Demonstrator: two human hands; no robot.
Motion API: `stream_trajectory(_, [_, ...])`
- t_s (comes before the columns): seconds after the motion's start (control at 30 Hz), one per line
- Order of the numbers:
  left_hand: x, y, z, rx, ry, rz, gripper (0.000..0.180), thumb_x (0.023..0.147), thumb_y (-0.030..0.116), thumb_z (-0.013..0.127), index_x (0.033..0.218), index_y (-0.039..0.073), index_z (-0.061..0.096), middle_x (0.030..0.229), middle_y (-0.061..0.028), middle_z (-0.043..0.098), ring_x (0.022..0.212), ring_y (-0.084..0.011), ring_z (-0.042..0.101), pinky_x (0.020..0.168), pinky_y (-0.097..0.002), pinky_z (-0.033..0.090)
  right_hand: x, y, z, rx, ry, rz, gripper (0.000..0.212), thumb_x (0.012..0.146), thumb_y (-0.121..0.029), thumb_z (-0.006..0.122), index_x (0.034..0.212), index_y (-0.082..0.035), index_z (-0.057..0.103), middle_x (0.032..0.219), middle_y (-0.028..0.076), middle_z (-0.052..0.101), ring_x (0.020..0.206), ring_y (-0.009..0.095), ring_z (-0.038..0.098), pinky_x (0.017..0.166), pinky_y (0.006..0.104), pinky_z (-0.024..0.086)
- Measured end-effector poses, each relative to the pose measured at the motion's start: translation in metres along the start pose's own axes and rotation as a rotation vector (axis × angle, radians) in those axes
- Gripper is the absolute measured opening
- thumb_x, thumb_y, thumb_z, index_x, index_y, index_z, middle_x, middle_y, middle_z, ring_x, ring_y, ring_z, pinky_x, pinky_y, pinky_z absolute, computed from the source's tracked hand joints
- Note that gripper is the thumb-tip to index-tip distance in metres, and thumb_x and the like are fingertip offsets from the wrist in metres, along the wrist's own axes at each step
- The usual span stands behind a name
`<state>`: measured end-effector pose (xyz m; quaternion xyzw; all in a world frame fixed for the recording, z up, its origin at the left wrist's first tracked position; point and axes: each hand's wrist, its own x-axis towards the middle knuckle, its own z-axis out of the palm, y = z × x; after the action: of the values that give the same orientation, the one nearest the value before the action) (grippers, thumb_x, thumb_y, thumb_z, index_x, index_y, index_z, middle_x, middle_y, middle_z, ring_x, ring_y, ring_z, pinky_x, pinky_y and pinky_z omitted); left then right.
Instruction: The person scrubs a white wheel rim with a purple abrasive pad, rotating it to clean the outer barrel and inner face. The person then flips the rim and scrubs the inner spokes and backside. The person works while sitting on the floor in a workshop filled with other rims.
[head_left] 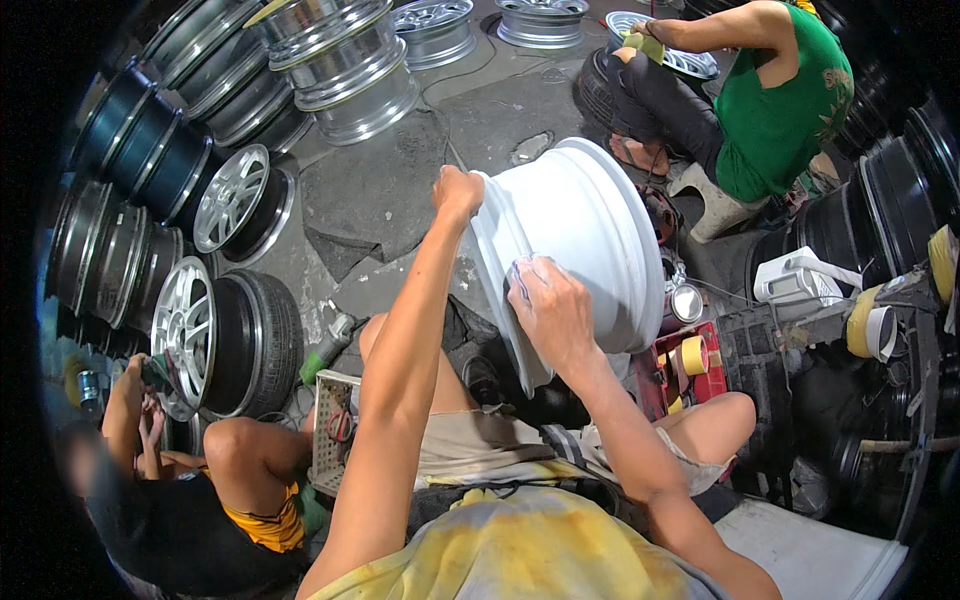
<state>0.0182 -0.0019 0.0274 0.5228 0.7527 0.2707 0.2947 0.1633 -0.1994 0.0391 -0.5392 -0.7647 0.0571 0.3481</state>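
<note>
A wide, barrel-shaped, matte-white metal wheel rim (pixel 580 225) is held in the middle of the scene, just far of the lap, w/ its barrel running L to R. Its L lip is clasped at the far end by the L hand (pixel 460 192), fingers curled round the edge. The R hand (pixel 553 305) is laid on the near side of the barrel, close to the same lip, fingers bent & pressed to the white surface; whether anything is gripped under them can't be told. So the rim is mostly to the R of the L hand & far of the R hand. Its support, if any, is hidden.

On the floor, far-L of the rim, a dark grey cloth mat (pixel 370 215) is spread. Near L, a beige perforated plastic basket (pixel 328 430) is set by the L arm, w/ red-handled scissors (pixel 342 425) in it. To the R, a roll of yellow tape (pixel 694 355) is seen in a red plastic tray (pixel 715 378), w/ a round metal can (pixel 684 302) just far of it. Further R, a white plastic case (pixel 800 280) is placed.

Far L, silver rims are stacked (pixel 345 80). A co-worker in green (pixel 780 110) is seated far R; another, in a dark top (pixel 190 535), near L.
</note>
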Motion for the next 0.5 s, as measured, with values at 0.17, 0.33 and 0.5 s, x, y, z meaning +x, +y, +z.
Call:
stream_trajectory(0.17, [-0.002, -0.015, -0.002, -0.006, 0.055, 0.007, 0.044, 0.089, 0.018, 0.057, 0.119, -0.013, 0.064, 0.124, -0.0338, 0.066, 0.121, -0.0459, 0.064, 0.105, -0.0462, 0.049, -0.043, -0.009, 0.004, 0.063, 0.056, -0.016, 0.02, 0.087, -0.008, 0.069, 0.104, 0.003, 0.069, 0.098, 0.017, 0.068, 0.088, 0.034, 0.068, 0.078, 0.0432, 0.056])
stream_trajectory(0.33, [0.002, -0.013, -0.003, 0.0, 0.057, 0.024, 0.047, 0.09, 0.02, 0.056, 0.122, -0.015, 0.06, 0.127, -0.0347, 0.064, 0.123, -0.0466, 0.062, 0.106, -0.0463, 0.049, -0.02, -0.006, 0.002, 0.021, 0.048, 0.02, 0.028, 0.086, -0.009, 0.07, 0.111, 0.003, 0.069, 0.096, 0.015, 0.067, 0.088, 0.031, 0.068, 0.079, 0.0416, 0.057])
stream_trajectory(0.5, [0.003, -0.014, -0.002, 0.016, 0.007, 0.038, 0.05, 0.093, 0.022, 0.054, 0.125, -0.016, 0.058, 0.127, -0.0366, 0.063, 0.124, -0.0468, 0.061, 0.107, -0.0465, 0.048, -0.01, 0.004, 0.011, 0.016, 0.076, -0.058, 0.026, 0.087, -0.011, 0.07, 0.109, 0.002, 0.068, 0.098, 0.014, 0.067, 0.091, 0.032, 0.067, 0.081, 0.0418, 0.056])
